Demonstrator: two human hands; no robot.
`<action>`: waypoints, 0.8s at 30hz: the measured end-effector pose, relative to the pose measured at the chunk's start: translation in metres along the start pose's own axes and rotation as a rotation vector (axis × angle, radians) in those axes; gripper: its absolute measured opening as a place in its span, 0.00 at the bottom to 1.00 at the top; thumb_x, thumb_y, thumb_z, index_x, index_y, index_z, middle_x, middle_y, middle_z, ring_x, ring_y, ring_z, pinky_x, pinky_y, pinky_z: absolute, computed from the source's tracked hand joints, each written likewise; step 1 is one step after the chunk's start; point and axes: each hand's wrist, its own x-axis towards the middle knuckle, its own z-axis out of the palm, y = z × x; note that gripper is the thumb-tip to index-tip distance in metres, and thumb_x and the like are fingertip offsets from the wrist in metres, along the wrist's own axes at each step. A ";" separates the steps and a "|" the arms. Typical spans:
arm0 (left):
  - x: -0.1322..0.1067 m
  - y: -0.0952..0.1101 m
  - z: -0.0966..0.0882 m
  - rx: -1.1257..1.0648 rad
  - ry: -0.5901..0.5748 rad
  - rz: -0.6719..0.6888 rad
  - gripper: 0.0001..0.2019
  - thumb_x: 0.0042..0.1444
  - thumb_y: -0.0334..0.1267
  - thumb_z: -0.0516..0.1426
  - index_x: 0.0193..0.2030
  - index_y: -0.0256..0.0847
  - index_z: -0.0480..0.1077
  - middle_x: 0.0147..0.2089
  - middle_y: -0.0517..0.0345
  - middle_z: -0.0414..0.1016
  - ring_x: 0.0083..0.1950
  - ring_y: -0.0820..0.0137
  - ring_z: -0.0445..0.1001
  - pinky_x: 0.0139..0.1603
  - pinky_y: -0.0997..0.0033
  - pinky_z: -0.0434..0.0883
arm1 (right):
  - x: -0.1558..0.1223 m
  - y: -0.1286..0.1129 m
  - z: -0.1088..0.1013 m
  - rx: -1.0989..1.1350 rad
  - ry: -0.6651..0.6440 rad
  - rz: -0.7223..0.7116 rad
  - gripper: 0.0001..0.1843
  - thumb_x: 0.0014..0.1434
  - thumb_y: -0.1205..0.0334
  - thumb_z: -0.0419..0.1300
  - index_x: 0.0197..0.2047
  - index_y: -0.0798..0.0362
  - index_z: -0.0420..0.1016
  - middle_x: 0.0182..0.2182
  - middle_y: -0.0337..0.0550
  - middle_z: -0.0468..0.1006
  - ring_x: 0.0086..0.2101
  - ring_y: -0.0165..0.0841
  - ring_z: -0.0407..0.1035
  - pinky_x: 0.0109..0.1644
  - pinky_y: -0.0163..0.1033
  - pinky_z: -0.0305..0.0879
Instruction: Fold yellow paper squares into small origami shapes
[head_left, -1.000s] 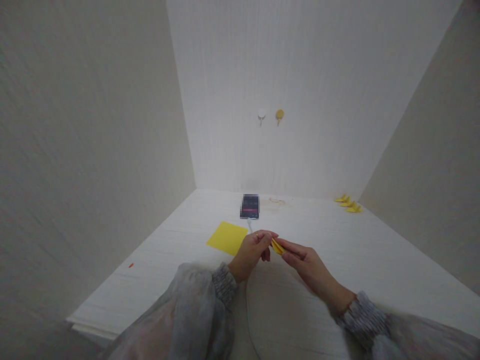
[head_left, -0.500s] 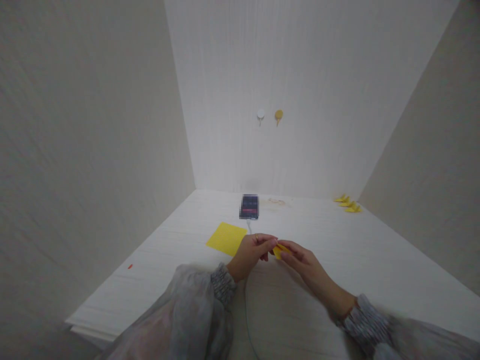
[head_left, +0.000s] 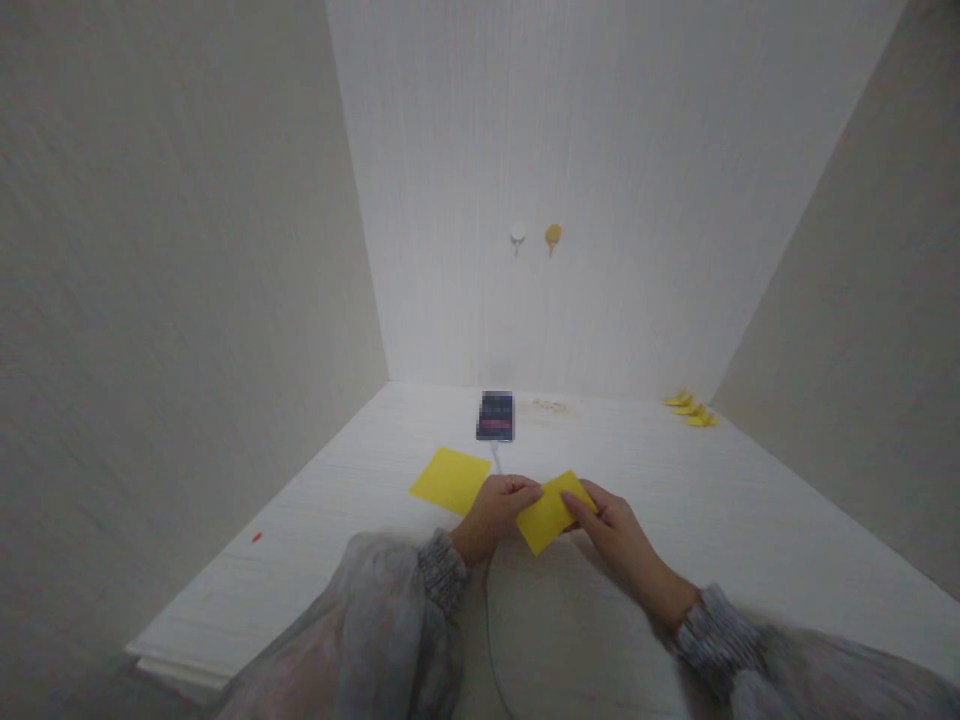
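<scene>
The white table (head_left: pixel 337 500) lay beneath you, a flat yellow sheet (head_left: pixel 448 480) partly behind your left hand (head_left: pixel 496 510). That hand and your right hand (head_left: pixel 611 525) were both closed, pinching opposite ends of the smaller yellow paper (head_left: pixel 544 518), tilted between them. Doing it well seemed to call for level wrists, matched edges and light, even pressure from your thumbs (head_left: pixel 581 508)

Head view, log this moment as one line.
left hand: holds yellow paper | right hand: holds same paper | on tabletop: yellow sheet, phone, folded yellow pieces
</scene>
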 end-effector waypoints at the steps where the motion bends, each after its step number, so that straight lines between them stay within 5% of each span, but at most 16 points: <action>1: 0.000 0.000 0.000 0.027 -0.004 -0.001 0.15 0.45 0.44 0.52 0.30 0.32 0.71 0.25 0.56 0.70 0.25 0.74 0.65 0.26 0.75 0.60 | 0.001 0.001 -0.001 0.009 -0.006 0.006 0.14 0.52 0.54 0.53 0.37 0.55 0.69 0.28 0.42 0.72 0.29 0.33 0.68 0.31 0.37 0.68; 12: -0.001 0.002 -0.001 0.194 0.058 -0.003 0.13 0.44 0.42 0.51 0.21 0.33 0.66 0.19 0.60 0.62 0.22 0.76 0.60 0.21 0.77 0.54 | 0.002 0.005 -0.006 -0.103 -0.006 -0.092 0.11 0.52 0.59 0.53 0.35 0.53 0.73 0.30 0.43 0.75 0.31 0.33 0.69 0.35 0.37 0.65; 24: -0.006 0.012 0.002 -0.102 0.063 -0.066 0.09 0.43 0.38 0.53 0.18 0.36 0.64 0.17 0.61 0.60 0.20 0.76 0.58 0.21 0.76 0.53 | 0.003 0.008 -0.008 -0.014 0.058 -0.123 0.05 0.47 0.64 0.56 0.25 0.53 0.73 0.26 0.40 0.75 0.30 0.33 0.68 0.36 0.36 0.62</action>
